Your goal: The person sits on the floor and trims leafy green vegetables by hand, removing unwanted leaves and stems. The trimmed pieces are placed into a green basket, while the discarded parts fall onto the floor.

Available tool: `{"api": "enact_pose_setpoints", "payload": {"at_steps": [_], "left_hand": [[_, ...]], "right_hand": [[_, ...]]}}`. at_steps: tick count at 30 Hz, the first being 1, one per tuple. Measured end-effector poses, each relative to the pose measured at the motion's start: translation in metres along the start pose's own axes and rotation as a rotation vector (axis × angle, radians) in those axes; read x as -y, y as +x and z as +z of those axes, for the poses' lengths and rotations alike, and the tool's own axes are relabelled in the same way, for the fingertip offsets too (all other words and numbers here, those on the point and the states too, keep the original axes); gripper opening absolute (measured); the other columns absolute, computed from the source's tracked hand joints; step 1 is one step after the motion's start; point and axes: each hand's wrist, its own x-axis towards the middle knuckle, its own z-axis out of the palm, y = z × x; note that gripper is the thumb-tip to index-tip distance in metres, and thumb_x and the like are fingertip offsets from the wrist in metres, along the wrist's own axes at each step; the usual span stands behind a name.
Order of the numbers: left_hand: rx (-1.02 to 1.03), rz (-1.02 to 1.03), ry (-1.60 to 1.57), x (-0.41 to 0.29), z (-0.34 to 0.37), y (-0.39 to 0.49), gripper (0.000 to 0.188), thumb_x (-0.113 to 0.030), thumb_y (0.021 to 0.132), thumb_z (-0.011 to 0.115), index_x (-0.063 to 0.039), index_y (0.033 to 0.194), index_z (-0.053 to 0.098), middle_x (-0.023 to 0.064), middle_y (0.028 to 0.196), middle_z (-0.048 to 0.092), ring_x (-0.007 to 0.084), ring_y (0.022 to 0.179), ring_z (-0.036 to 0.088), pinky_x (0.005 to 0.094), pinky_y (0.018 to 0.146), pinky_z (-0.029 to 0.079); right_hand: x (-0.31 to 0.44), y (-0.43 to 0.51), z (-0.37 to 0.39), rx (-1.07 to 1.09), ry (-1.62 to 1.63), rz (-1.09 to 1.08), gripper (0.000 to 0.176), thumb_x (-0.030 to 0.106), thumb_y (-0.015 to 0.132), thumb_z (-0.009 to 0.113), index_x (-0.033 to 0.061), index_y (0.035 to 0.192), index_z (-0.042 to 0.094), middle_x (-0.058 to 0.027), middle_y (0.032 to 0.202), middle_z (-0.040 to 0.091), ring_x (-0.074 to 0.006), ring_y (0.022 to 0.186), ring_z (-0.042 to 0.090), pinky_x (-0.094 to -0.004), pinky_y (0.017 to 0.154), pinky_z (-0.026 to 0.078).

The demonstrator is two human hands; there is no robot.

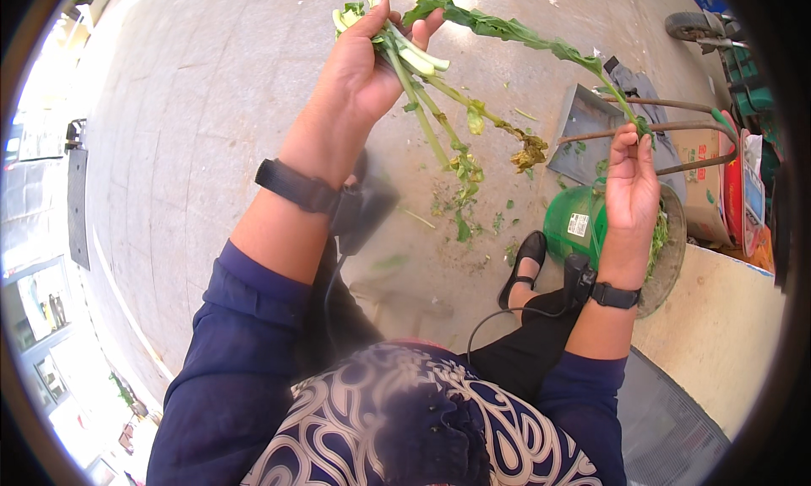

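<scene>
My left hand (367,74) is closed around a bunch of leafy green stalks (405,90). Pale cut ends stick out beside the fingers, and several stems trail downward to wilted, yellow-brown leaves (529,153). Off to the right, my right hand (630,175) pinches the thin end of one long green leaf (519,33) between thumb and fingers. That leaf stretches up and left, its broad tip reaching the fingers of my left hand. Below my right hand stands a green plastic bucket (573,223), partly hidden by the wrist.
Leaf scraps (462,226) litter the concrete floor (209,61). A metal dustpan (570,131) lies beyond the bucket, near a bent rusty metal rod frame (690,126). A round container with cut greens (659,245), a cardboard box (700,188) and a pale board (703,334) are at right.
</scene>
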Motion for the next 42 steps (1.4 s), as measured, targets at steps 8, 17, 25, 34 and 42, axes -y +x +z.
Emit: {"api": "enact_pose_setpoints", "payload": {"at_steps": [8,17,25,34,42], "left_hand": [[0.065,-0.036,-0.223,-0.011,-0.010,0.006,0.022,-0.012,0.101,0.043,0.010,0.105,0.043,0.0280,0.125,0.050,0.0375,0.114,0.056,0.0375,0.082,0.060],[0.202,-0.074,-0.212,-0.006,-0.015,0.007,0.025,-0.016,0.102,0.043,0.007,0.111,0.046,0.0233,0.106,0.054,0.0323,0.100,0.059,0.0443,0.091,0.056],[0.271,-0.062,-0.044,0.015,0.002,-0.001,0.026,-0.021,0.102,0.045,0.001,0.115,0.050,0.0162,0.089,0.054,0.0294,0.095,0.058,0.0546,0.108,0.042],[0.254,-0.084,-0.219,0.026,0.006,0.001,0.026,-0.024,0.101,0.047,-0.001,0.114,0.052,0.0135,0.090,0.057,0.0270,0.093,0.058,0.0535,0.109,0.039],[0.149,0.112,-0.294,-0.002,-0.013,0.015,0.030,-0.026,0.104,0.039,0.001,0.114,0.048,0.0162,0.094,0.052,0.0312,0.101,0.056,0.0614,0.105,0.042]], "right_hand": [[0.017,0.001,-0.012,-0.167,-0.078,-0.260,0.023,0.017,0.097,0.056,-0.0020,0.110,0.055,-0.0124,0.106,0.060,-0.0247,0.103,0.058,-0.0422,0.100,0.049],[-0.021,-0.016,0.024,-0.030,-0.404,-0.022,0.032,0.023,0.099,0.055,-0.0024,0.118,0.053,-0.0034,0.087,0.053,-0.0060,0.063,0.040,-0.0186,0.048,0.029],[-0.073,-0.042,0.074,0.111,-0.970,0.232,0.047,0.022,0.092,0.066,-0.0020,0.129,0.049,-0.0142,0.118,0.062,-0.0036,0.057,0.048,-0.0144,0.044,0.029],[-0.078,-0.038,0.074,0.149,-1.014,0.419,0.055,0.020,0.095,0.061,0.0007,0.142,0.039,-0.0127,0.099,0.069,-0.0037,0.052,0.045,-0.0157,0.045,0.032],[-0.054,-0.037,0.071,0.217,-1.067,0.468,0.055,0.020,0.095,0.062,0.0016,0.142,0.041,-0.0074,0.086,0.064,-0.0020,0.052,0.039,-0.0157,0.047,0.032]]}}
